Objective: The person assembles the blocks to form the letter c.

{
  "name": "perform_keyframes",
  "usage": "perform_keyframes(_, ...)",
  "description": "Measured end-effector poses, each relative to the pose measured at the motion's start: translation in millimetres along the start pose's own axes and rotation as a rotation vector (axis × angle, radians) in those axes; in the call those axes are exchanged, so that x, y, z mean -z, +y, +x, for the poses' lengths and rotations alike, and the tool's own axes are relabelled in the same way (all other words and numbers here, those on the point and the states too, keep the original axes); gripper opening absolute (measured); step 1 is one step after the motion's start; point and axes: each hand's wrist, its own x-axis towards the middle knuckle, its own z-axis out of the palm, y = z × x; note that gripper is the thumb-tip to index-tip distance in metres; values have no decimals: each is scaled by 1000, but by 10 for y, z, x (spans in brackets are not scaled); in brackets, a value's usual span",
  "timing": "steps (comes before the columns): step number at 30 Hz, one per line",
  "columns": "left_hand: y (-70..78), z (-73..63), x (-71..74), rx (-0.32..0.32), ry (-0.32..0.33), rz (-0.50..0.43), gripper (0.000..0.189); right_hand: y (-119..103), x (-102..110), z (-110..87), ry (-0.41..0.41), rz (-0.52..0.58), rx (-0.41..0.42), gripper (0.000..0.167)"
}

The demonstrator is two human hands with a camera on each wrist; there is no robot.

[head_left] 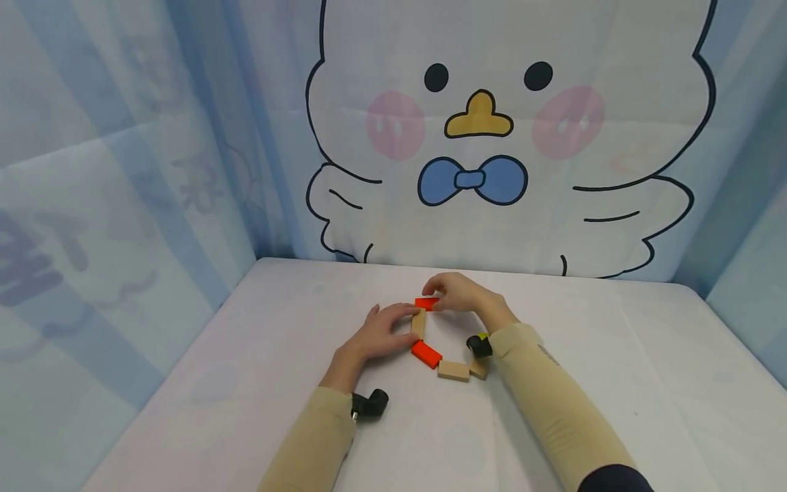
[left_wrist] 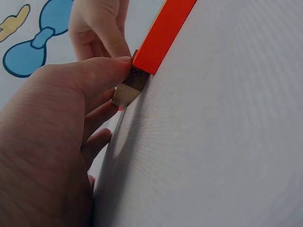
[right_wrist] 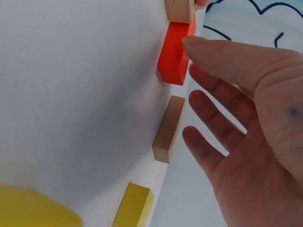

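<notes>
My left hand (head_left: 382,333) holds a plain wooden block (head_left: 419,325), thumb at its near end and fingertips by the far end. At that far end lies a red block (head_left: 424,303), its end meeting the wooden one in the right wrist view. My right hand (head_left: 458,292) has its thumb on this red block (right_wrist: 173,56), with the index fingertip hidden behind it. The right hand's other fingers are spread apart. Another red block (head_left: 426,354) sits at the near end of the held wooden block, close to the left thumb.
Two more wooden blocks (head_left: 453,370) continue the curved row toward the right arm. Past the right hand lie a wooden block (right_wrist: 169,128) and a yellow block (right_wrist: 134,206). A blurred yellow thing (right_wrist: 35,208) is nearer. White cloth covers the table (head_left: 590,383); a printed curtain (head_left: 473,232) hangs behind.
</notes>
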Motion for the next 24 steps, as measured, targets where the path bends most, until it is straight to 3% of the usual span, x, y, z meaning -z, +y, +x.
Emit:
perform_keyframes(9, -22, 5, -8, 9, 3, 0, 56, -2, -31, 71, -2, -84, 7, 27)
perform_keyframes(24, -48, 21, -44, 11, 8, 18, 56, 29, -50, 76, 45, -162, 102, 30)
